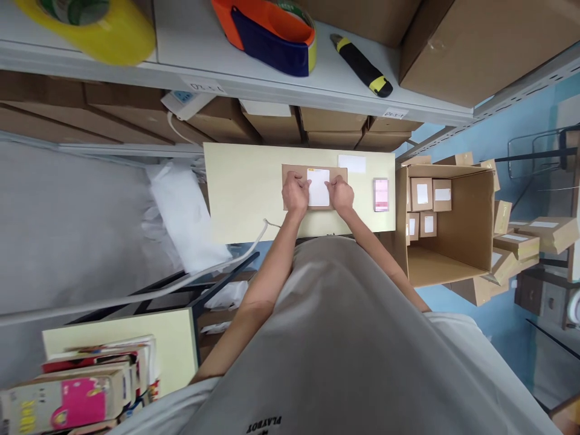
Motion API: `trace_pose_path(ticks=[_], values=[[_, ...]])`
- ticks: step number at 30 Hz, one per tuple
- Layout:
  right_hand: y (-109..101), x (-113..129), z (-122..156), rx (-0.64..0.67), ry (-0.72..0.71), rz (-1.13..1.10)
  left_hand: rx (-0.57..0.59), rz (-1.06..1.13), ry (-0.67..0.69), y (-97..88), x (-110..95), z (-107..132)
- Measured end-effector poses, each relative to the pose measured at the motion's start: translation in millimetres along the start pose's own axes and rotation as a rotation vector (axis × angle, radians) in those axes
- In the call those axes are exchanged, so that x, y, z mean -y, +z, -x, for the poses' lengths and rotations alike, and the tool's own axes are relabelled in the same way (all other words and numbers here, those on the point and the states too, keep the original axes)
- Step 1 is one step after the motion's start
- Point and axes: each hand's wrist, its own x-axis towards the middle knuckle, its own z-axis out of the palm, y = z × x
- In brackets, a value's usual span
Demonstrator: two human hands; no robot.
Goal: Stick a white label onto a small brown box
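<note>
A small brown cardboard box (299, 169) lies on the pale yellow tabletop (247, 193) in front of me. A white label (319, 188) with a small yellow mark at its top covers the middle of the box's upper face. My left hand (295, 192) is closed at the label's left edge, thumb and fingers pinched together. At the right edge, my right hand (341, 193) pinches the label in the same way. Whether the label is stuck flat or held just above the cardboard, I cannot tell.
A white slip (352, 163) and a pink-and-white stack (381, 194) lie right of the box. Beyond the table's right end stands a large open carton (466, 211) with several labelled boxes. The shelf above holds a tape dispenser (272, 36), a utility knife (361, 64) and yellow tape (109, 30).
</note>
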Motion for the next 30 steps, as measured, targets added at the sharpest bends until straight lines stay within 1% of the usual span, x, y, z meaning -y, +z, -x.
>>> trace_pose_path(ticks=[2, 3, 5, 7, 8, 10, 13, 16, 19, 23, 26, 30], values=[[5, 0, 2, -0.026, -0.1, 0.064, 0.026, -0.081, 0.109, 3.9, -4, 6], [7, 0, 3, -0.036, -0.167, 0.096, 0.061, -0.134, 0.181, 6.6, -7, 11], [11, -2, 4, -0.036, -0.295, 0.141, 0.17, -0.237, 0.32, 12.0, -10, 21], [15, -6, 4, -0.004, -0.388, 0.158, 0.266, -0.298, 0.393, 14.9, -10, 27], [17, -9, 3, 0.016, -0.418, 0.164, 0.293, -0.32, 0.41, 14.7, -8, 29], [20, -14, 1, 0.05, -0.447, 0.171, 0.318, -0.359, 0.423, 11.4, -2, 28], [23, -18, -2, 0.069, -0.45, 0.164, 0.336, -0.391, 0.419, 3.1, 6, 22], [25, -21, 3, 0.064, -0.438, 0.189, 0.33, -0.396, 0.396, -1.4, 8, 19], [21, -29, 18, 0.094, -0.468, 0.259, 0.302, -0.383, 0.369, -0.2, 5, 19], [13, -50, 48, 0.158, -0.521, 0.293, 0.293, -0.349, 0.369, 3.4, 3, 21], [11, -59, 63, 0.174, -0.492, 0.275, 0.295, -0.326, 0.373, 3.6, 6, 30], [12, -62, 71, 0.154, -0.402, 0.173, 0.321, -0.317, 0.379, -4.5, 19, 59]])
